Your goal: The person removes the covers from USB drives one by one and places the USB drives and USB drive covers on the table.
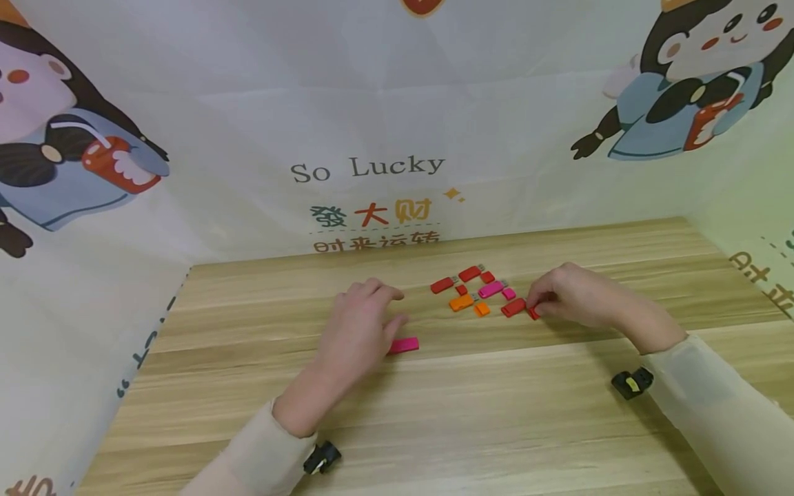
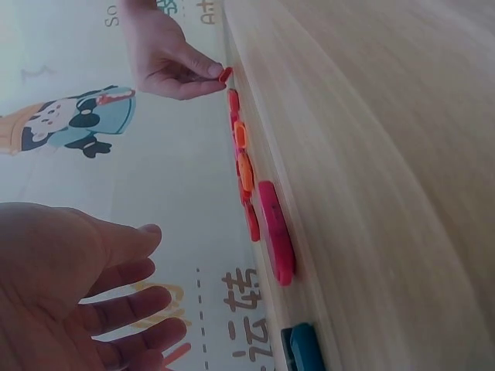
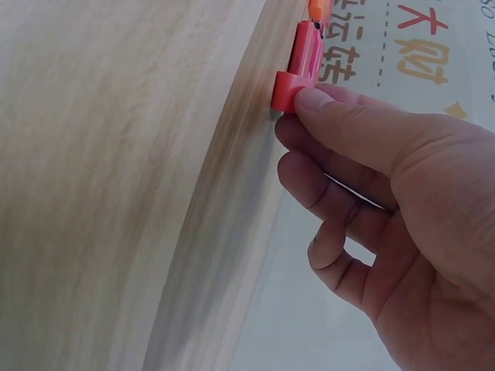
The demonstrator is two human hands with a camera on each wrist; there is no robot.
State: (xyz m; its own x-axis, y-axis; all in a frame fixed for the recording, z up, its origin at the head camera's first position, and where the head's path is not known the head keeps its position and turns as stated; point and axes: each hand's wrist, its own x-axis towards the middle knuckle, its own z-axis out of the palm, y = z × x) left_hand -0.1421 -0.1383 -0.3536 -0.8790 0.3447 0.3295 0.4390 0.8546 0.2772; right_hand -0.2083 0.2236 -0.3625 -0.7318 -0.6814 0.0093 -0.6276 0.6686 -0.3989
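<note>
Between thumb and fingertips my right hand (image 1: 577, 296) pinches a small red cap (image 3: 285, 93) at the table surface. Just left of that cap lies a red USB stick (image 1: 513, 307) with its metal plug bared. My left hand (image 1: 360, 324) holds nothing, and its fingers are spread and loosely bent above the table. By its thumb lies a pink USB stick (image 1: 404, 346), partly hidden by the hand in the head view. The left wrist view also shows a teal piece (image 2: 307, 348) near that pink stick, cut off by the frame edge.
Left of the right hand lie uncapped sticks: a red one (image 1: 442, 285), another red one (image 1: 470, 273), an orange one (image 1: 461, 303) and a pink one (image 1: 491, 289). Loose caps, such as the orange cap (image 1: 482, 310), sit beside them. A printed cloth (image 1: 248, 172) backs the wooden table (image 1: 471, 413).
</note>
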